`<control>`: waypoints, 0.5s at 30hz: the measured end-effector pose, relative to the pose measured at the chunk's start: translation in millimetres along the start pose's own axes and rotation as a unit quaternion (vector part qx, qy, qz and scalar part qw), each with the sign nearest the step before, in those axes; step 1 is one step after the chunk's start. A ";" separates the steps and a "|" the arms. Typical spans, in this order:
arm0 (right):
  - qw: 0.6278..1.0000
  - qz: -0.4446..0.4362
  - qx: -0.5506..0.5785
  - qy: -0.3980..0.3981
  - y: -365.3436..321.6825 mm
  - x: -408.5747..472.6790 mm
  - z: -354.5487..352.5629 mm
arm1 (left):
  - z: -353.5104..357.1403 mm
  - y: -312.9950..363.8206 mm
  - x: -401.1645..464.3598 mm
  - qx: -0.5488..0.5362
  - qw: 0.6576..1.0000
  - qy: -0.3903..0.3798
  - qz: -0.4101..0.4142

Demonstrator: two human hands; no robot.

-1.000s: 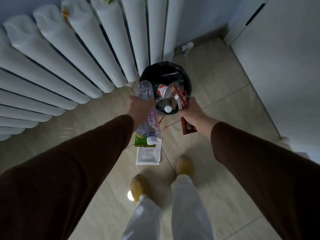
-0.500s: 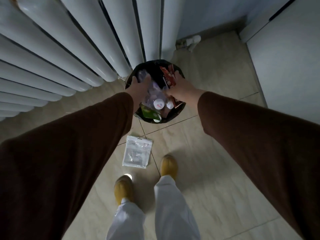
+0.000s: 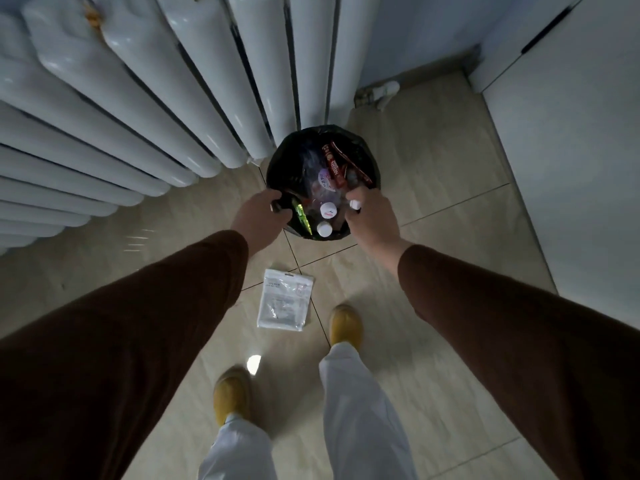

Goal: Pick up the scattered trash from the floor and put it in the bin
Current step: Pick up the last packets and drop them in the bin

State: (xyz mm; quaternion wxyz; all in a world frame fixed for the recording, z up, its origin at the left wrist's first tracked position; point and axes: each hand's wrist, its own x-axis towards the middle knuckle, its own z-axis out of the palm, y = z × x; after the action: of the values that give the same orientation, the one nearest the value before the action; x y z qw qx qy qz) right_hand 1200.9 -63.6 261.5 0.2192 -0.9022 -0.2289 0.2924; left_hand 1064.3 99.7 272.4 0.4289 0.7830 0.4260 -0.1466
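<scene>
A small round bin [image 3: 313, 133] lined with a black bag stands on the tiled floor against the radiator. Inside it lie clear plastic bottles [image 3: 323, 188] with white caps, red wrappers [image 3: 334, 164] and a green wrapper [image 3: 299, 216]. My left hand [image 3: 258, 218] is curled around the bin's near-left rim. At the near-right rim, my right hand [image 3: 372, 218] has its fingers bent over the edge beside a white cap. A flat white plastic packet [image 3: 284, 299] lies on the floor between the bin and my feet.
A white column radiator [image 3: 156, 98] fills the left and back. A white cabinet [image 3: 571, 150] stands on the right. A small white pipe fitting [image 3: 384, 91] sits at the wall corner. My feet in yellow slippers [image 3: 346, 327] stand just behind the packet.
Both hands carried the bottle and the wrappers over the bin and let them go inside. The hands then drew back to the bin's near rim. The white packet stayed on the floor.
</scene>
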 end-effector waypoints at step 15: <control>0.993 -0.029 -0.100 -0.051 -109.4 -219.3 175.8 | -97.7 -245.2 -170.6 0.253 0.963 -0.047 0.082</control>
State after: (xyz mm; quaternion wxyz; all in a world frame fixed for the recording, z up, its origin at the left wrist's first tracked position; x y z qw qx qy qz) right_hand 900.5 -48.8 284.2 0.1242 -0.8965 -0.2941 0.3071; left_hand 755.3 151.2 297.4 0.2468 0.8904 0.2884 -0.2511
